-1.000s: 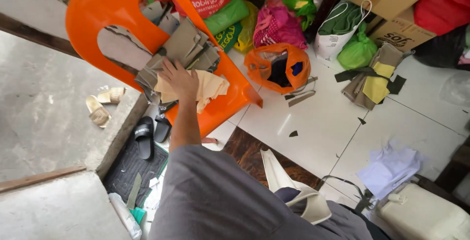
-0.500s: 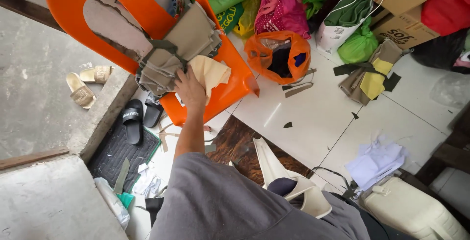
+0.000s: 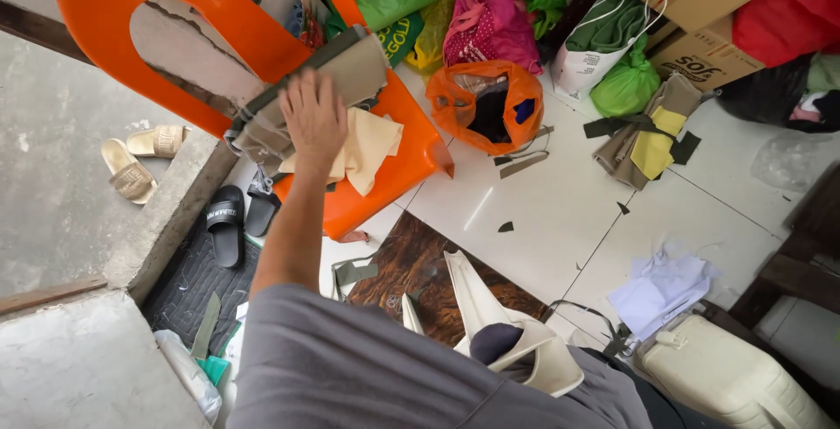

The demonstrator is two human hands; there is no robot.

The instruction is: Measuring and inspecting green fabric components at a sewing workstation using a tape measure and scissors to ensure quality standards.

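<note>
Since the earlier frame, the left hand point(image 3: 315, 118) has been raised from the cream fabric pieces point(image 3: 363, 149) onto the olive-grey fabric stack point(image 3: 337, 88); it is laid flat, fingers spread, nothing clenched. Both soft, limp piles are borne by the glossy orange plastic chair point(image 3: 394, 175). The right hand is not seen. A crinkled orange bag point(image 3: 477, 105) lies nearby on white tiles.

Soft, even daylight, bright throughout, with faint shadows only. A pale sheen lies on the white floor tiles point(image 3: 542, 210). Wide-angle bending at the edges; slight blur on the hand point(image 3: 315, 118)
</note>
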